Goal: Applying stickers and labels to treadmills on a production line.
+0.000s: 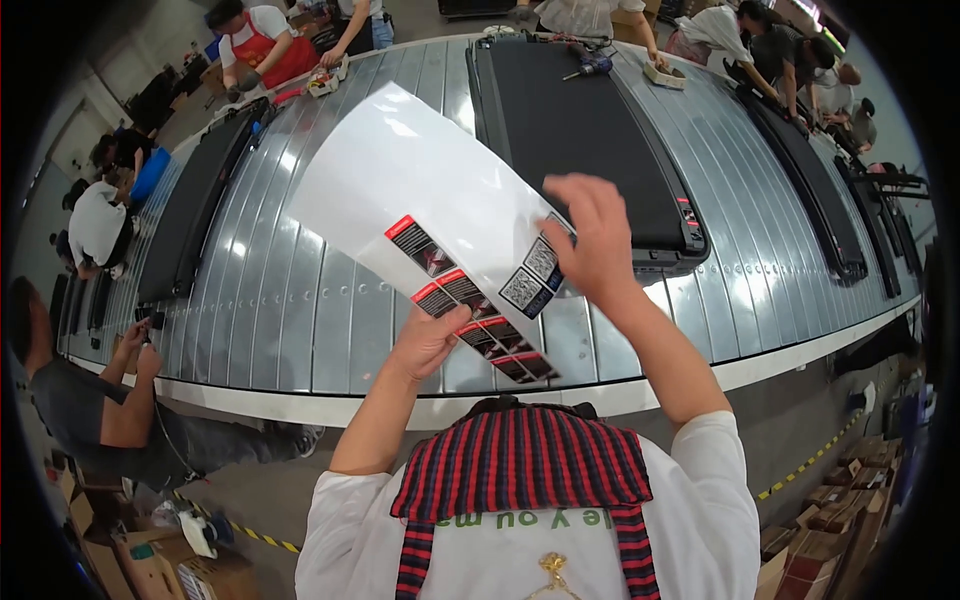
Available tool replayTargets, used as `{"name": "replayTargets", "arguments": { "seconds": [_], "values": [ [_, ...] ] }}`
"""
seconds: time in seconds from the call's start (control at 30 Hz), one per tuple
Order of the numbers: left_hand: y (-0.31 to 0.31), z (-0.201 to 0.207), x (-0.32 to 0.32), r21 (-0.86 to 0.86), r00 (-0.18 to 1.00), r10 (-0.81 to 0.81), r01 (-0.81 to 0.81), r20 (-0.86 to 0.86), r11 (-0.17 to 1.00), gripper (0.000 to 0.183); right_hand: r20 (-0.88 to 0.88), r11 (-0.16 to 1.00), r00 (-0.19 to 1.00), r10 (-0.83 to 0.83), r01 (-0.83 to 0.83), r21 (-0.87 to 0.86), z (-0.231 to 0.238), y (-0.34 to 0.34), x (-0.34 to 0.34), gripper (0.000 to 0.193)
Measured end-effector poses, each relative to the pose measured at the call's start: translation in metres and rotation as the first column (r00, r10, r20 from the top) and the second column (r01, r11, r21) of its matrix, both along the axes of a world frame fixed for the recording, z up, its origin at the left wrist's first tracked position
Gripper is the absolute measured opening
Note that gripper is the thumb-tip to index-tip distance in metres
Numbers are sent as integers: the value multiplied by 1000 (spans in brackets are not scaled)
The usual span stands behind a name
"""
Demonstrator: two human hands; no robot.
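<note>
Slatted metal forms the long counter [265,345] in this busy workshop, and the sticker sheet [420,160] is held above its near side. The left grip [428,342] is clamped on the sheet's lower-left edge, thumb on top, probably to keep the wide, floppy sheet from sagging. The right grip [592,240] is at the opposite edge, beside the square code stickers [532,275], fingers spread; whether it pinches anything I cannot tell. Beyond, the sheet partly hides a black panel [570,120] with a drill [590,62] lying on it.
</note>
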State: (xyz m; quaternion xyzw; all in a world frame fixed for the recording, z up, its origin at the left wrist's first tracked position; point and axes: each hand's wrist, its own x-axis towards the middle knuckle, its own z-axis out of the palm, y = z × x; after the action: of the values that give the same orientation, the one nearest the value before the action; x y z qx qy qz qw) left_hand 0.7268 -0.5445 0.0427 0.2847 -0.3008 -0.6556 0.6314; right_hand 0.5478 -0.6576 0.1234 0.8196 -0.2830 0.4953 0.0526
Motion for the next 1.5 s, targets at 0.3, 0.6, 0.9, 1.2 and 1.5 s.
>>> {"name": "replayTargets", "arguments": {
  "seconds": [0.3, 0.6, 0.9, 1.2, 1.5],
  "values": [
    [-8, 4, 18, -99, 993, 118, -114, 29, 988, 38, 59, 784, 937, 346, -323, 531, -35, 44, 35, 22],
    [-5, 9, 30, -151, 966, 221, -200, 138, 968, 32, 351, 420, 890, 290, -448, 790, -46, 48, 54, 16],
    [-2, 8, 17, -96, 983, 75, -59, 166, 994, 31, 456, 351, 834, 310, -546, 760, -51, 45, 31, 8],
    [-6, 12, 10, -135, 992, -18, 35, 121, 990, 34, 631, 263, 742, 226, -670, 694, -50, 51, 27, 6],
    [-19, 15, 28, -99, 900, 290, -272, 326, 957, 31, 751, 321, 656, -77, -697, 642, -60, 16, 9, 13]
  ]
}}
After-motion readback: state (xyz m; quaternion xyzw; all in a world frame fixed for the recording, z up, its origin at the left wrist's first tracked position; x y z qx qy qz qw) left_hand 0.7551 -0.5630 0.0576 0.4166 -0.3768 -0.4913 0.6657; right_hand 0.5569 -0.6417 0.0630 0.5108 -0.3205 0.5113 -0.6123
